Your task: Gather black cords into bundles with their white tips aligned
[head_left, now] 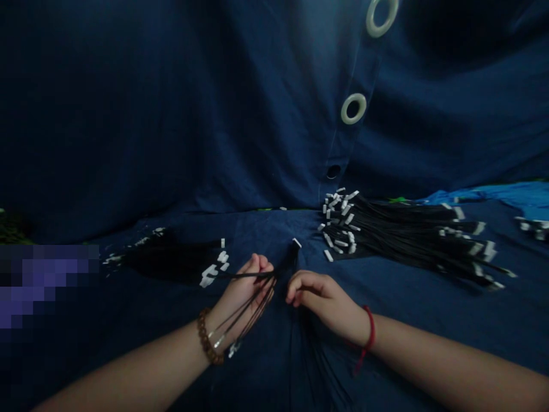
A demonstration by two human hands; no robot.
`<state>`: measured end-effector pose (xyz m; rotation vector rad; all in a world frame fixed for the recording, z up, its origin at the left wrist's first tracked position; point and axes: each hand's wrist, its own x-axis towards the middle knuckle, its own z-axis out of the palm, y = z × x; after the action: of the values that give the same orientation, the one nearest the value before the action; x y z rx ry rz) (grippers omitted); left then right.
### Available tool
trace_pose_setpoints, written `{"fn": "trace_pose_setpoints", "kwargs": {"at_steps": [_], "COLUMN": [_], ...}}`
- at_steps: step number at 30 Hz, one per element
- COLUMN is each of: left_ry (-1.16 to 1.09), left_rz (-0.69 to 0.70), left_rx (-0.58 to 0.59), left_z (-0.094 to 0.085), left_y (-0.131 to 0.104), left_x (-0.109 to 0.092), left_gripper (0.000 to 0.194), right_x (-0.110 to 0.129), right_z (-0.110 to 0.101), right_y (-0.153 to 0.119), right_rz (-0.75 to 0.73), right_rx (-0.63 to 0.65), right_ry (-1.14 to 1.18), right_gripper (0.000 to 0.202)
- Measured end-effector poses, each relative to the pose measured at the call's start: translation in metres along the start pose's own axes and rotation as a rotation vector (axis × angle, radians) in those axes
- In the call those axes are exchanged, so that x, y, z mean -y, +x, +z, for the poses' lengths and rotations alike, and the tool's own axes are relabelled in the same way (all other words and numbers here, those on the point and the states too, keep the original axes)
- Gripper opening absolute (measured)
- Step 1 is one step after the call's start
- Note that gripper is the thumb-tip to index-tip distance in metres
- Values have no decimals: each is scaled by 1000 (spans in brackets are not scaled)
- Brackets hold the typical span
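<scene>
Across my left hand (246,297) lies a bunch of thin black cords (253,309), pinched at the fingers, with small pale tips hanging over the wrist beside a brown bead bracelet. My right hand (319,294) is curled close by, fingers bent together; what they pinch, if anything, is too small to tell. More black cords (319,355) hang down below the right hand. One white end piece (297,243) stands up between the hands, on a dark strand.
A pile of black cords with white ends (386,229) lies at the right, another dark bundle (171,257) at the left. Blue cords (506,194) are at the far right. A dark blue curtain (214,114) with ring eyelets hangs behind.
</scene>
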<state>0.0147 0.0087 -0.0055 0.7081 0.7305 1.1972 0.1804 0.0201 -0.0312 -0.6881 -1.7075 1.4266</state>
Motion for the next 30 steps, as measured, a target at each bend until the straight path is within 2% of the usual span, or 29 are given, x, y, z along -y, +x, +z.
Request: {"fn": "trace_pose_setpoints", "kwargs": {"at_steps": [7,15,18,21,24,28,29,30], "left_ry": [-8,93,164,158,166,267,353,479], "left_rz": [-70,-58,-27,-24,-201,-680,-748,-730], "left_rx": [138,310,288,206,217,353,374,385], "left_z": [2,6,7,7,5,14,18,22], "left_y": [-6,-14,-16,-15,-16,-26,-31,-36], "left_x": [6,10,10,11,15,21,20,18], "left_gripper": [27,20,21,25,25,49,50,45], "right_x": [-1,7,6,2,1,20,28,36], "right_z": [-1,-3,-5,-9,-13,-16,-16,-16], "right_y": [3,0,1,2,5,8,8,7], "right_rz": [204,175,158,140,91,-28,-63,-95], "right_rx": [47,-28,-65,-126,-210,-306,-324,-338], "right_ry": [249,504,563,616,634,574,542,505], "right_gripper": [29,22,19,16,14,12,11,10]}}
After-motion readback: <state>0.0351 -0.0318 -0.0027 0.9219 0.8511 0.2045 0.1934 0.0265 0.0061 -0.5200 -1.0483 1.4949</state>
